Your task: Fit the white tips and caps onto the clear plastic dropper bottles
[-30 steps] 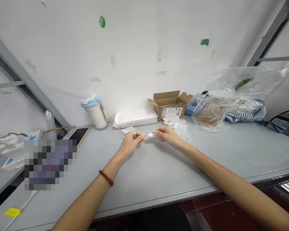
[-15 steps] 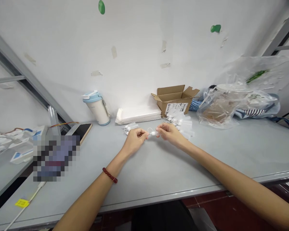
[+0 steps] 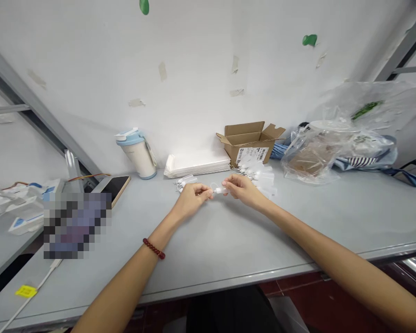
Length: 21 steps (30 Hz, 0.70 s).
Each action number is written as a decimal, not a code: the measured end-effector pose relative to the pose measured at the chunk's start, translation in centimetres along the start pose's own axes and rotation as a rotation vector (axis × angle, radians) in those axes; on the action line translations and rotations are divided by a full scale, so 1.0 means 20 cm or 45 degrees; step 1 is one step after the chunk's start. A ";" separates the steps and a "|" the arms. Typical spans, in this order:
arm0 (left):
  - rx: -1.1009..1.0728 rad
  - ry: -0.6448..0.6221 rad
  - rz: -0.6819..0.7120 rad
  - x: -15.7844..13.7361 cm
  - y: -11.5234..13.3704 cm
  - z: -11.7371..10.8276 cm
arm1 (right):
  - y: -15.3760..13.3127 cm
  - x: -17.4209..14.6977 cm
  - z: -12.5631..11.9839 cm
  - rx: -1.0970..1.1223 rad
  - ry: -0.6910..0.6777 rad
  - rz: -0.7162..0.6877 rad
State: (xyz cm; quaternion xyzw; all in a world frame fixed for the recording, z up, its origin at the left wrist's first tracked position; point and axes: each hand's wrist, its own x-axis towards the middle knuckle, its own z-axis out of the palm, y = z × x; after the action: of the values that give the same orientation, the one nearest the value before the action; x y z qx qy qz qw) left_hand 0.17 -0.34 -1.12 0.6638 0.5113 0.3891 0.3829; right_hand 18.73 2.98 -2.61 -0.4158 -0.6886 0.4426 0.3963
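Observation:
A small translucent plastic bottle (image 3: pixel 218 190) with a white neck and a thin loop at its tip lies sideways between my hands, just above the table. My left hand (image 3: pixel 193 199) pinches the narrow tip end between thumb and fingertips. My right hand (image 3: pixel 242 188) holds the bottle's body, which its fingers mostly cover. Behind my right hand is a pile of similar bottles (image 3: pixel 265 178). A smaller group of bottles (image 3: pixel 186 181) with thin loops lies behind my left hand.
Along the wall stand a white and blue tumbler (image 3: pixel 137 155), a stack of white sheets or envelopes (image 3: pixel 197 164) and an open cardboard box (image 3: pixel 249 145). Clear plastic bags (image 3: pixel 312 157) lie right. A phone (image 3: pixel 116 189), cables and a power strip (image 3: pixel 27 217) are at left.
The view has shifted slightly. Both hands keep their hold on the bottle, with hardly any other visible movement.

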 end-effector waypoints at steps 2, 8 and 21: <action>-0.016 0.002 -0.009 0.01 0.01 -0.03 | -0.01 0.01 -0.02 0.045 0.012 -0.003; -0.002 0.012 -0.011 0.01 0.03 -0.06 | -0.03 0.01 -0.04 0.078 0.045 -0.012; 0.037 -0.006 0.079 -0.01 -0.02 0.00 | 0.02 -0.02 0.02 -0.074 0.084 -0.132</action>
State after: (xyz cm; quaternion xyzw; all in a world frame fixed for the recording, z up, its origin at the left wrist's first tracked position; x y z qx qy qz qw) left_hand 0.04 -0.52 -1.47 0.6858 0.4951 0.3918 0.3620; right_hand 18.57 2.58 -3.21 -0.4054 -0.7084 0.3872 0.4289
